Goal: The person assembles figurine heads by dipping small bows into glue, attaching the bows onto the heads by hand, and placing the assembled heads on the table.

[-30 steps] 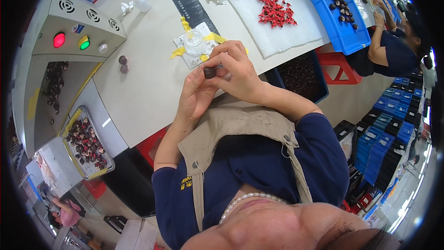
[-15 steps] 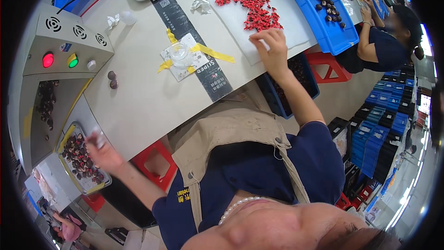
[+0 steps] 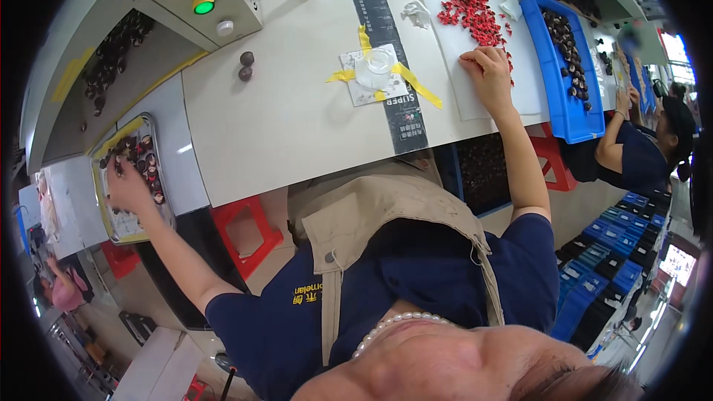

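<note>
My left hand is down in a metal tray of dark round pieces, some with red bits. Its fingers are bent together among the pieces, and what they hold is hidden. My right hand hovers at the near edge of a heap of small red pieces on a white sheet. Thumb and fingertips meet in a pinch; anything between them is too small to see. Between the hands, a clear round holder on a white plate is fixed to the table with yellow tape.
A grey machine with lit red and green buttons stands at the left, dark pieces in its opening. Two dark balls lie on the table. A blue bin of dark pieces is at the right, near a co-worker.
My left hand has gone from beside the tray down into its dark pieces. My right hand stays pinched near the red heap. The whole view has swung left.
</note>
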